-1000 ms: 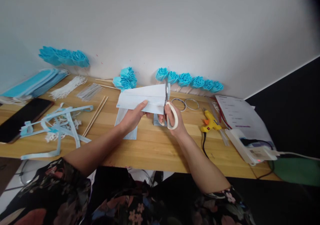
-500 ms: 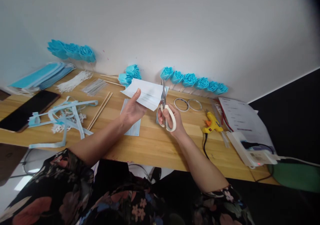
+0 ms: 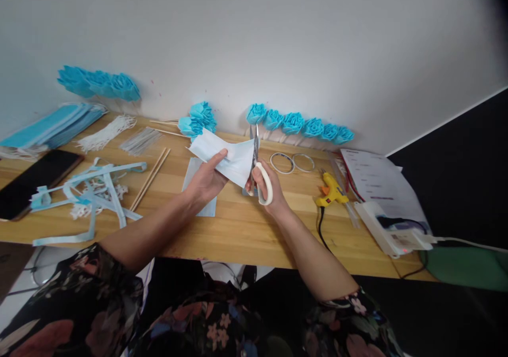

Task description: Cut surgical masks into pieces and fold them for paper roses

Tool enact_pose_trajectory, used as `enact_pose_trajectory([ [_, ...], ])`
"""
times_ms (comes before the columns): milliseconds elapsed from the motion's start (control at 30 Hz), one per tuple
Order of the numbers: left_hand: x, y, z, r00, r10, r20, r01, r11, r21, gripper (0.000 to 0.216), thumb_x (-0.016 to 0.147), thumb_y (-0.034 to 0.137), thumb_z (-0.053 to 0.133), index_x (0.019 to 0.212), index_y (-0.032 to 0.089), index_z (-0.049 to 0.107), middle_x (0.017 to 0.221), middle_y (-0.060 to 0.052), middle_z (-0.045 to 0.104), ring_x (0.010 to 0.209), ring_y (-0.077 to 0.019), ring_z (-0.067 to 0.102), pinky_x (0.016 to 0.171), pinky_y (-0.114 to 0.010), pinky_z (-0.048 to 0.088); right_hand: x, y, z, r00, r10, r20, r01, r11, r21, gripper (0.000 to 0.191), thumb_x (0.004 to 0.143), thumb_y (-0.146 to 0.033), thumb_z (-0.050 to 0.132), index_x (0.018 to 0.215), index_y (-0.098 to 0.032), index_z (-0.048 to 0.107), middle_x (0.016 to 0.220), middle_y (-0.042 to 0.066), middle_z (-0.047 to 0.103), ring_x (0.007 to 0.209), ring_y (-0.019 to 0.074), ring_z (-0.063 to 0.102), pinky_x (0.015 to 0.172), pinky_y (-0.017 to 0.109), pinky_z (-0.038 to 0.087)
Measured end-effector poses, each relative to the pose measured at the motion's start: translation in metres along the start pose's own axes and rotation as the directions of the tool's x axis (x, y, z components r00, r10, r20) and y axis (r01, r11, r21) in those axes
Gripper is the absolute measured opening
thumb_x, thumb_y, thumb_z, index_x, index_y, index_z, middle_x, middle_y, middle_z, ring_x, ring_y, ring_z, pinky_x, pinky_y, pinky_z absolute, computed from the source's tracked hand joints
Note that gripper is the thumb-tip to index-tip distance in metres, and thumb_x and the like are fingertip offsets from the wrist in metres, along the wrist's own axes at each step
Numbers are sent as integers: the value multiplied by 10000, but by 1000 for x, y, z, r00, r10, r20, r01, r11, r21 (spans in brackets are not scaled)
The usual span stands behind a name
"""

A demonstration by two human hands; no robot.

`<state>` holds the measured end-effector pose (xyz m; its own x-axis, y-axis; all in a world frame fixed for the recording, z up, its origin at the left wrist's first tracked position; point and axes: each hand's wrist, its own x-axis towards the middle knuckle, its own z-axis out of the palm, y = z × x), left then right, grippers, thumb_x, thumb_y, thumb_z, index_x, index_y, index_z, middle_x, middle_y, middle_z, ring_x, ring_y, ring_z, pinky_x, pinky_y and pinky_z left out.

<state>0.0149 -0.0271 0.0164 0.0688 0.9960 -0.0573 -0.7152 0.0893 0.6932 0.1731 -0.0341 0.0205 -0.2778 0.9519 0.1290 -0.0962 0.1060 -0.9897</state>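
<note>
My left hand (image 3: 206,179) pinches a pale blue-white face mask sheet (image 3: 230,158), holding it up above the wooden table (image 3: 238,230). Thumb on top, fingers under the sheet. My right hand (image 3: 266,190) grips white-handled scissors (image 3: 257,171), blades pointing up along the sheet's right edge. A cut pale blue piece (image 3: 200,187) lies flat on the table under my left hand.
Blue fabric roses (image 3: 297,125) line the wall, with more at left (image 3: 99,83) and middle (image 3: 198,122). Cut blue strips (image 3: 87,195), wooden sticks (image 3: 148,178), a mask stack (image 3: 51,126), a phone (image 3: 35,179), two rings (image 3: 292,162), a yellow glue gun (image 3: 331,193), papers (image 3: 377,179) and a power strip (image 3: 392,235).
The sheet has turned and tilted in my left hand, its right edge now dropping lower beside the scissors. The scissors stay upright in my right hand at that edge.
</note>
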Motion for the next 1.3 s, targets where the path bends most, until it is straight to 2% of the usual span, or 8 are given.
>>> enact_pose_trajectory([
  [300,0,2,3,990,-23,-139,12,996,-84,376,904,281,631,1267,184,613,1222,-98,726,1158,-283,666,925,-418,588,-1,1,1,999,-39,-37,41,998,56,472,821,-675,680,772,-239,506,602,-49,558,467,92,503,421,232,372],
  [500,1,0,1,993,-15,-115,9,999,-53,434,887,311,661,1299,187,601,1242,-109,723,1172,-307,666,939,-440,592,0,2,2,996,-43,-73,48,997,64,479,825,-664,688,754,-226,507,607,-49,543,450,73,485,387,211,356],
  [700,-1,1,7,982,-45,-182,26,994,-109,418,939,257,585,1348,171,574,1286,-112,710,1215,-292,654,1000,-435,575,2,4,2,993,-23,-113,33,996,87,504,789,-680,710,760,-219,506,620,-58,541,441,57,482,365,186,363],
  [833,-3,4,11,982,-60,-178,40,993,-115,433,938,245,586,1367,182,574,1314,-103,701,1232,-287,652,1033,-428,559,3,6,2,993,-8,-120,17,997,77,510,785,-684,707,762,-217,504,605,-69,539,424,46,474,360,172,359],
  [1067,8,7,-2,972,5,-237,-37,991,-132,420,925,257,632,1339,199,595,1250,-72,737,1224,-276,660,1036,-379,550,2,3,3,994,57,-91,-47,992,117,481,774,-661,733,835,-218,556,650,-57,569,441,54,487,352,182,343],
  [1200,14,14,-8,961,53,-270,-87,989,-117,370,923,263,654,1282,184,621,1245,-65,735,1228,-251,651,1025,-342,546,0,1,4,995,83,-50,-77,990,114,511,778,-640,737,1035,-210,633,656,-61,573,448,57,485,368,191,347],
  [1300,16,21,-11,961,71,-266,-94,993,-74,375,913,309,680,1259,175,630,1228,-78,737,1211,-257,654,1016,-346,545,0,3,5,993,114,-22,-110,988,111,568,759,-638,751,1105,-200,647,657,-64,577,449,55,491,381,193,360],
])
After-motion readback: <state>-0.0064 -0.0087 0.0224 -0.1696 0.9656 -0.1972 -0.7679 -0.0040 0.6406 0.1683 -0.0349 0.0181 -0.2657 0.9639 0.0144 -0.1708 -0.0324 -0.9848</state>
